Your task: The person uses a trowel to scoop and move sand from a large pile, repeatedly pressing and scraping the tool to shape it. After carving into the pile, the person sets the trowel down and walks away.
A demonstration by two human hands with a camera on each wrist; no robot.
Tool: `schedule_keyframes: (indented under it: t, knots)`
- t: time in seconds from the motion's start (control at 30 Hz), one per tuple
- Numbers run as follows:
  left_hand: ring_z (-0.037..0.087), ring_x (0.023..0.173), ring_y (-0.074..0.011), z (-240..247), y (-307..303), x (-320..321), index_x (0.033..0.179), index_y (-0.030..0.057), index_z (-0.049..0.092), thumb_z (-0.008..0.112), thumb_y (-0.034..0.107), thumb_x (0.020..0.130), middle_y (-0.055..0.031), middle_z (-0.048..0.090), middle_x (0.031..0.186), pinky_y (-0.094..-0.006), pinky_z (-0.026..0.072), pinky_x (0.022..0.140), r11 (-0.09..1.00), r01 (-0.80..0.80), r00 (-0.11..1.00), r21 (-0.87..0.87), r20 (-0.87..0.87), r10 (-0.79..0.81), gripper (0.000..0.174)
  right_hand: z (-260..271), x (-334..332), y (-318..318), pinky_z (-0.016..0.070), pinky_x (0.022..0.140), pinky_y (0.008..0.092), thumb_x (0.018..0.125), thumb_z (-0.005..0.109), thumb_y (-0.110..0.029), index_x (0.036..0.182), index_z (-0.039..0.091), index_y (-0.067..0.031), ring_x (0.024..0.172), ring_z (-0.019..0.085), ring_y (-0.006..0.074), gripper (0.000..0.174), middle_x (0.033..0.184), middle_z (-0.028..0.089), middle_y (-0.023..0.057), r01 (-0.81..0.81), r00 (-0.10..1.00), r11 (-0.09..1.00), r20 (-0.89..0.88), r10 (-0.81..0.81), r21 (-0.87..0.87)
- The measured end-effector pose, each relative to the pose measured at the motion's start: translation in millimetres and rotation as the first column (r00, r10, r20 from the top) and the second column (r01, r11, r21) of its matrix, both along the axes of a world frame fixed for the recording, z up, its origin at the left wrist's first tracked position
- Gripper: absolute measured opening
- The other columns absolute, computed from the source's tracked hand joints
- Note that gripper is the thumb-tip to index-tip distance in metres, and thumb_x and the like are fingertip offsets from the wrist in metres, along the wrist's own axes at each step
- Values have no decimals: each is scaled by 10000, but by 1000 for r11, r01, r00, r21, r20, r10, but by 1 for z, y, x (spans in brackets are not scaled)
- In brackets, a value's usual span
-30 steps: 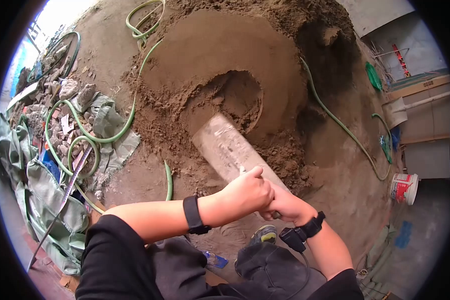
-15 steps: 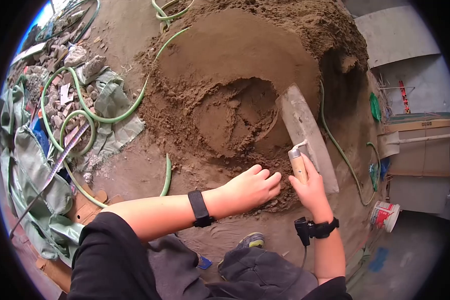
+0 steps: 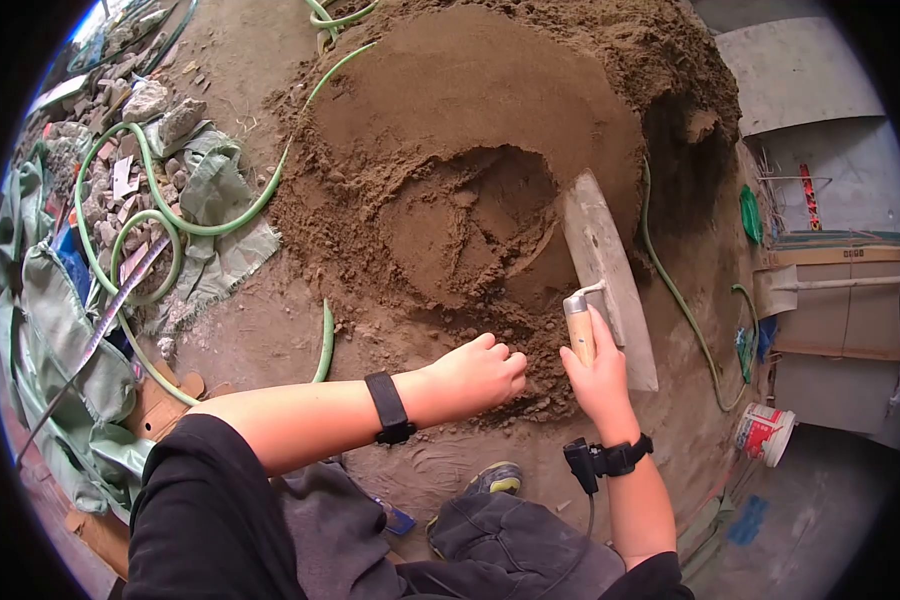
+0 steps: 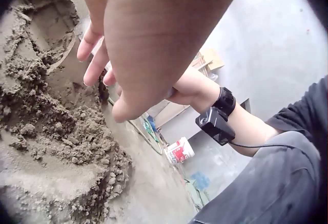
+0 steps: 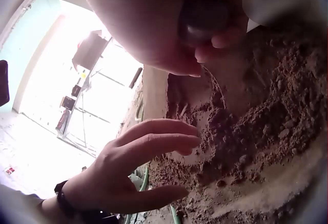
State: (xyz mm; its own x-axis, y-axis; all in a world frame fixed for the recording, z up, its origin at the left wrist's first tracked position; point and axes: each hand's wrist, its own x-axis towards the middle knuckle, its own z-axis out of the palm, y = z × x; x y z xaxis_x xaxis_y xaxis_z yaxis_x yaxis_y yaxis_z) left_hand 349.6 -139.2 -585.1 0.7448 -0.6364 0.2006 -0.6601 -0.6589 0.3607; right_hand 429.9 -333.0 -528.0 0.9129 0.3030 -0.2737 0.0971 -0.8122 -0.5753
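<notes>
My right hand (image 3: pixel 602 385) grips the wooden handle (image 3: pixel 579 332) of a plastering trowel (image 3: pixel 610 270). Its long metal blade lies along the right side of a shallow hollow (image 3: pixel 460 225) in a heap of damp brown sand (image 3: pixel 470 80). In the right wrist view the handle's dark rounded end (image 5: pixel 204 22) shows within the curled fingers. My left hand (image 3: pixel 475 375) hovers by the near edge of the sand, holding nothing. Seen from the right wrist, that left hand (image 5: pixel 148 157) has its fingers loosely bent and spread apart from the thumb.
A green hose (image 3: pixel 215 228) loops over rubble (image 3: pixel 150 100) and green sheeting (image 3: pixel 55 340) at left. Another hose stretch (image 3: pixel 675 290) runs right of the heap. A red-and-white bucket (image 3: pixel 767 433) stands at right. My shoe (image 3: pixel 495 478) is on the floor below.
My hands were together over the trowel at the hollow's near edge. They have parted; the right hand has swung the trowel to the hollow's right side, and the left hand is free.
</notes>
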Motion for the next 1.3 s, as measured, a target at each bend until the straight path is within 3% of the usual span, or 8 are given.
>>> schedule_keyframes:
  t: [0.1,0.2,0.3,0.63,0.7,1.0,1.27,1.3]
  knots:
    - [533,797,-149,-1,2,-2,916,117,582,595,188,773,-6,513,896,-290,413,697,1000,0,1000,16,-10,0,161,-6,3,1,507,823,409,786,664,-105,1359,419,-31,998,616,407,627,1082,618,273,-68,994,998,89,68,-4]
    - [541,801,-151,-4,3,-4,917,116,582,593,184,776,-6,515,888,-292,417,698,999,4,1000,39,-20,-4,157,-6,7,6,510,809,423,786,658,-106,1361,417,-32,983,608,423,627,1065,618,279,-83,991,996,100,86,-32]
    - [547,800,-153,-6,4,-5,918,115,582,590,179,778,-5,517,883,-292,420,696,999,3,1000,51,-25,-2,154,-5,11,15,489,867,376,781,650,-87,1347,433,-18,1036,622,368,610,1117,618,253,-41,998,997,41,44,-61]
    - [556,787,-154,-16,13,-9,892,124,574,572,179,794,5,527,852,-294,424,678,997,-40,999,61,-11,41,113,-16,24,35,490,870,402,775,651,-80,1350,435,-45,1051,592,408,616,1124,609,267,-78,995,990,55,85,-120]
    - [558,786,-155,-18,14,-10,892,124,573,570,180,798,3,530,848,-294,424,678,997,-46,999,59,-12,47,110,-25,27,35,512,758,466,767,652,-114,1383,404,-78,890,619,434,664,973,632,277,-139,973,983,171,158,-118]
    - [565,785,-161,-19,28,-12,906,119,571,570,186,803,-1,540,845,-297,431,675,993,-54,998,102,-28,57,123,-36,31,52,516,722,474,763,657,-128,1393,407,-107,815,636,413,678,885,646,250,-164,960,964,193,204,-207]
    - [568,787,-162,-26,39,-14,898,120,565,579,184,784,0,533,833,-306,434,670,995,-66,997,79,-44,70,131,-27,19,78,513,755,451,762,656,-101,1359,444,-93,893,618,436,633,971,630,281,-171,979,952,64,193,-255]
    - [584,836,-200,-23,44,-15,953,96,575,590,227,810,-34,560,887,-324,453,719,996,-49,979,75,-193,63,194,-24,14,79,513,752,451,761,656,-99,1354,451,-96,884,619,437,627,958,630,281,-200,975,948,45,218,-246]
